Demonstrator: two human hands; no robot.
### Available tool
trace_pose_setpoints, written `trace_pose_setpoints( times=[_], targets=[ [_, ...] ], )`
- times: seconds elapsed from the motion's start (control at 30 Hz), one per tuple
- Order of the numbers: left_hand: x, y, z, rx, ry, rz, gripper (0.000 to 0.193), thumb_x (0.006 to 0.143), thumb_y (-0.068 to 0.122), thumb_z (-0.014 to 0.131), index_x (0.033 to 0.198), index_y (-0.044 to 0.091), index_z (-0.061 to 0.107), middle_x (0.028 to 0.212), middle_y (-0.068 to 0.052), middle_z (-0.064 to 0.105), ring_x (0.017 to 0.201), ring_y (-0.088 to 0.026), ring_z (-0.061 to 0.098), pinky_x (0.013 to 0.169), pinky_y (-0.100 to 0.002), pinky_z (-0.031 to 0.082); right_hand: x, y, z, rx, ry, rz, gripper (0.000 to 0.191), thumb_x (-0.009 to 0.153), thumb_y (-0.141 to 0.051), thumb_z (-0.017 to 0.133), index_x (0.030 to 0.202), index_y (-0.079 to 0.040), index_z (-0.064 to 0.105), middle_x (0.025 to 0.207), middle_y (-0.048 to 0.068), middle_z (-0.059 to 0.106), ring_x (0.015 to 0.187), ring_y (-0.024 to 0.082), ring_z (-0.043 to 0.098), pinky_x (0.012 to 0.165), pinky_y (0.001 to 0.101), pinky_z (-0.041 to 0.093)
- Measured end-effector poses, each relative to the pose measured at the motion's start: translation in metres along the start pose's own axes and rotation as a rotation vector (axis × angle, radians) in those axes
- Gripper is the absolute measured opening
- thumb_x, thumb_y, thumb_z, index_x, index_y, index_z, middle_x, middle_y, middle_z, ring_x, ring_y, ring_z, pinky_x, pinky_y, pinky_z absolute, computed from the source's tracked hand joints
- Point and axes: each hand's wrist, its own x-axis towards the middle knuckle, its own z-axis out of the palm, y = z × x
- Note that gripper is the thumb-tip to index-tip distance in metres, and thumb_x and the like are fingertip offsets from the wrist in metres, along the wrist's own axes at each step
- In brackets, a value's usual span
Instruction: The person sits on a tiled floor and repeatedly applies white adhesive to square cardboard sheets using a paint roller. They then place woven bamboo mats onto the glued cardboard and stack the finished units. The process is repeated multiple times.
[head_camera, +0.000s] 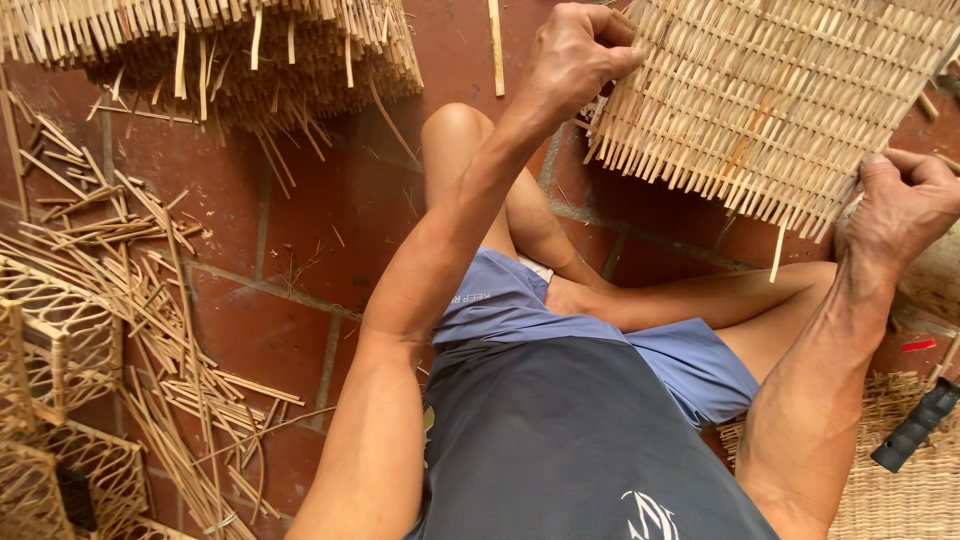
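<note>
both hands work on a pale, flat woven bamboo mat panel (770, 100) held tilted above the red tiled floor (300, 260), in front of the person's crossed bare legs. left hand (575, 55) is clenched on the panel's left edge, fingers curled tight around the outer strips, thumb side toward the camera. right hand (900, 215) grips the panel's lower right corner, fingers bent over the loose strip ends, which stick out unevenly along the bottom edge. the two hands are well apart, one at each side of the panel.

a thick stack of similar woven bamboo panels (230, 40) lies at the top left, its frayed ends hanging over the floor. loose thin bamboo slivers (170, 330) are scattered across the tiles on the left. beside them, at the left edge, stand open-weave bamboo baskets (60, 340). near the right elbow a black tool handle (915, 425) rests on a finer woven straw mat (900, 490). the person wears blue shorts and a dark grey shirt.
</note>
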Motion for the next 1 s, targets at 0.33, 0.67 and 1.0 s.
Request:
trace_pose_setpoints(
  times=[0.33, 0.67, 1.0],
  targets=[
    [0.013, -0.043, -0.003, -0.037, 0.017, -0.063, 0.042, 0.070, 0.019, 0.084, 0.105, -0.001, 0.075, 0.088, -0.012, 0.081, 0.074, -0.017, 0.080, 0.070, -0.031, 0.066, 0.000, -0.005, 0.002, -0.063, 0.024, -0.041, 0.024, 0.084, 0.010, 0.067, 0.106, 0.008, 0.079, 0.096, 0.008, 0.076, 0.086, 0.012, 0.070, 0.080, 0.0256, 0.057],
    [-0.010, -0.011, -0.004, -0.023, 0.010, -0.072, 0.049, 0.071, 0.014, 0.082, 0.114, -0.003, 0.068, 0.087, -0.014, 0.077, 0.070, -0.018, 0.078, 0.059, -0.034, 0.067, -0.002, -0.049, -0.009, -0.128, -0.001, 0.198, 0.015, 0.081, 0.002, 0.074, 0.095, 0.001, 0.079, 0.083, 0.007, 0.075, 0.071, 0.011, 0.069, 0.068, 0.0229, 0.057],
    [-0.016, -0.002, -0.009, -0.214, -0.055, -0.170, 0.049, 0.074, 0.003, 0.080, 0.120, -0.006, 0.063, 0.085, -0.014, 0.077, 0.066, -0.017, 0.073, 0.053, -0.029, 0.059, -0.016, -0.071, -0.010, -0.181, -0.012, 0.215, 0.010, 0.085, -0.006, 0.077, 0.091, 0.002, 0.078, 0.079, 0.007, 0.074, 0.069, 0.011, 0.067, 0.065, 0.0248, 0.053]
  ],
)
